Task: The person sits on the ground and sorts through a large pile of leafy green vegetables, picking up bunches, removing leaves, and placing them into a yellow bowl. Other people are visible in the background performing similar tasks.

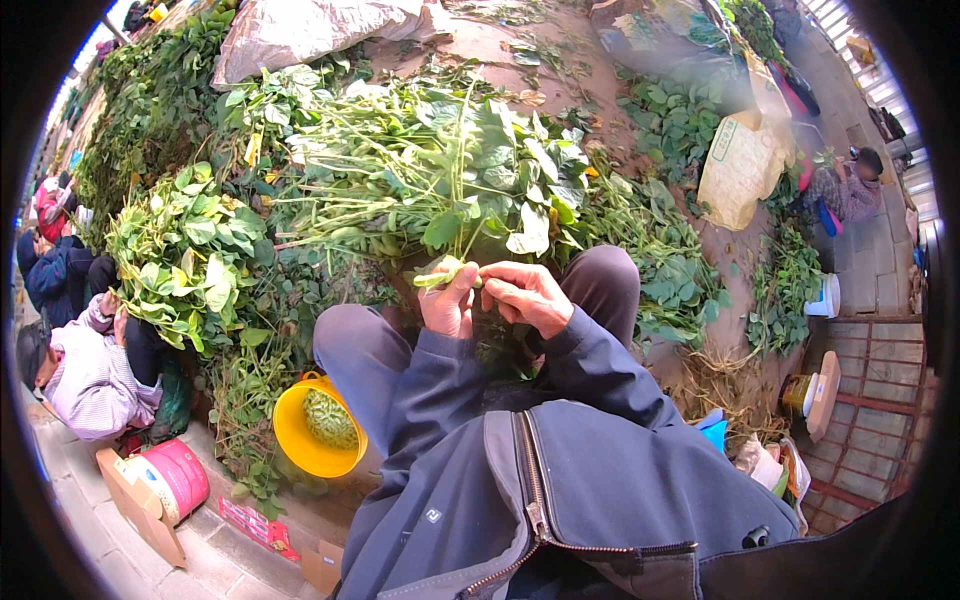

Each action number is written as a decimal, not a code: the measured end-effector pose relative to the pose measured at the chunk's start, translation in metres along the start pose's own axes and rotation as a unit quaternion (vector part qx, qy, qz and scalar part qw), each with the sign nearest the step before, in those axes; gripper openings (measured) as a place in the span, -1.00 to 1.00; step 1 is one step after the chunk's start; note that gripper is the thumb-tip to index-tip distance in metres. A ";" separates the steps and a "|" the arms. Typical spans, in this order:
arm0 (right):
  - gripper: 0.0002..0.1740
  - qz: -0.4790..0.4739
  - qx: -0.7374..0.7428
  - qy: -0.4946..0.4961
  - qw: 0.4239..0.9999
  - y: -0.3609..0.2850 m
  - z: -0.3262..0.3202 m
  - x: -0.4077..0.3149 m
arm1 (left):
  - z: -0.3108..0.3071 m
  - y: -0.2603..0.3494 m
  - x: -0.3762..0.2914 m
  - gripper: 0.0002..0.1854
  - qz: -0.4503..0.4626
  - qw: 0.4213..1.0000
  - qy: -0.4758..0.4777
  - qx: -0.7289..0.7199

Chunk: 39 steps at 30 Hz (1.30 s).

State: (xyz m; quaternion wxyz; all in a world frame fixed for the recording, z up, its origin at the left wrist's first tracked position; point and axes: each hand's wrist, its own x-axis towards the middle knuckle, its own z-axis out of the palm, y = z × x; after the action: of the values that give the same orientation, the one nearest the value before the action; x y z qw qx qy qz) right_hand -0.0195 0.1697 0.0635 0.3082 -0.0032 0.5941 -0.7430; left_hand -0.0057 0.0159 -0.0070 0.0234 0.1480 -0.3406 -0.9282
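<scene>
My left hand (448,304) is closed around several green bean pods (439,276), which stick out past the thumb. Beside it, nearly touching, my right hand (529,298) has its fingers curled, thumb and forefinger pinching at a small green pod (478,282) between the hands. Just beyond them lies a heap of uprooted bean plants (390,165), likely soybean, with leaves, pods and bare stems. One stem (459,161) runs from near my left hand up over the heap. Left of my knee, a yellow bucket (289,427) holds picked pods (330,421).
More bean plants (180,255) lie to the left, near a seated person (105,367). A pink bucket (176,480) and cardboard (142,510) are at lower left. Woven sacks (322,34) lie beyond the heap. Another person (855,184) sits far right, near a white bucket (823,296).
</scene>
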 end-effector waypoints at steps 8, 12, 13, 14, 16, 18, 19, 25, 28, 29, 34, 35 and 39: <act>-0.72 0.027 0.056 -0.008 0.998 0.002 -0.004 -0.001 | 0.000 0.004 -0.005 -0.78 -0.003 0.993 -0.024 0.117; -0.71 0.041 0.059 0.000 0.997 0.003 -0.005 0.000 | -0.001 0.012 -0.007 -0.81 0.004 0.984 -0.053 0.168; -0.71 0.046 0.062 -0.002 0.997 0.002 -0.004 -0.001 | -0.002 0.012 -0.008 -0.80 0.007 0.982 -0.051 0.180; -0.72 0.051 0.065 -0.004 0.997 0.001 -0.004 -0.001 | -0.002 0.012 -0.009 -0.79 0.009 0.980 -0.048 0.191; -0.72 0.055 0.093 0.007 0.994 0.002 -0.005 -0.003 | 0.002 0.014 -0.012 -0.76 0.009 0.985 -0.042 0.170; -0.73 0.059 0.103 0.018 0.993 0.002 -0.006 -0.005 | 0.005 0.012 -0.015 -0.74 0.027 0.986 -0.054 0.158; -0.73 0.060 0.098 0.022 0.993 0.001 -0.005 -0.005 | 0.004 0.011 -0.016 -0.75 0.018 0.989 -0.053 0.133; -0.73 0.041 0.106 0.040 0.993 -0.001 0.002 -0.013 | 0.013 0.011 -0.022 -0.76 -0.012 0.997 -0.025 0.076; -0.73 0.018 0.114 0.034 0.993 0.001 0.007 -0.015 | 0.020 0.019 -0.026 -0.74 -0.020 0.997 0.006 0.069; -0.73 0.008 0.116 0.028 0.993 0.002 0.008 -0.016 | 0.020 0.020 -0.026 -0.74 -0.012 0.998 -0.001 0.060; -0.68 -0.058 0.101 0.004 0.993 -0.004 0.021 -0.020 | 0.024 0.028 -0.030 -0.69 -0.027 0.999 0.011 0.041; -0.68 -0.068 0.092 0.027 0.993 -0.007 0.021 -0.021 | 0.032 0.031 -0.032 -0.68 -0.039 0.998 0.026 0.039; -0.71 -0.128 0.047 0.113 0.984 -0.060 0.010 -0.034 | 0.009 0.032 -0.010 -0.58 -0.100 0.991 -0.025 -0.087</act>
State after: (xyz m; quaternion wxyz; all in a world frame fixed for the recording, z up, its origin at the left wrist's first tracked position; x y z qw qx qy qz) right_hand -0.0151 0.1825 0.1316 0.1414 0.0188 0.5842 -0.7990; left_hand -0.0006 -0.0021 0.0227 -0.0655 0.1559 -0.2429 -0.9552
